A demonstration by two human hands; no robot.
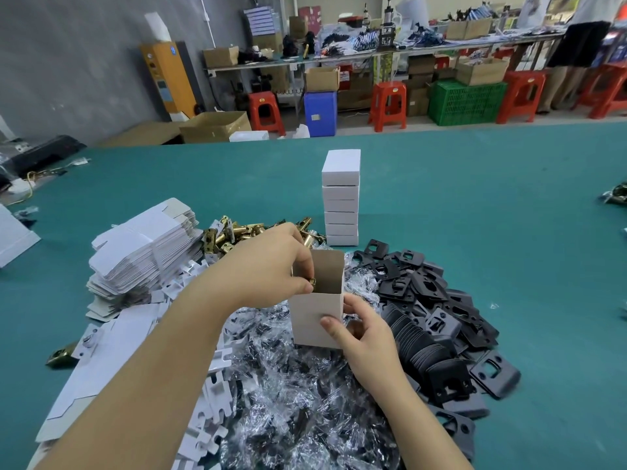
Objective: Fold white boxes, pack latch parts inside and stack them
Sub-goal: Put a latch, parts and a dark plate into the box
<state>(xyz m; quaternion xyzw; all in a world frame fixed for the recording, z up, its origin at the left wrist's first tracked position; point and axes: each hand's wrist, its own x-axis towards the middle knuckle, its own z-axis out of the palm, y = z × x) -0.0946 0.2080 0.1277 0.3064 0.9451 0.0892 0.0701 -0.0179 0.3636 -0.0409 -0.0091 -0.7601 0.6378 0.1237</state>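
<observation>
An open white box (pixel 314 317) stands upright above the piles, its top flap raised. My right hand (pixel 364 330) grips the box at its lower right side, thumb across the front face. At the box's mouth my left hand (pixel 271 266) pinches a brass latch part (pixel 312 283), which is mostly hidden inside. Behind them a stack of several closed white boxes (pixel 341 198) rises from the green table (pixel 475 215). Loose brass latches (pixel 234 232) lie behind my left hand.
Flat unfolded white box blanks (pixel 146 252) are heaped at the left. Black plates (pixel 434 310) spread out at the right, and clear plastic bags of small parts (pixel 298 401) lie in front. White card inserts (pixel 217 395) sit under my left forearm.
</observation>
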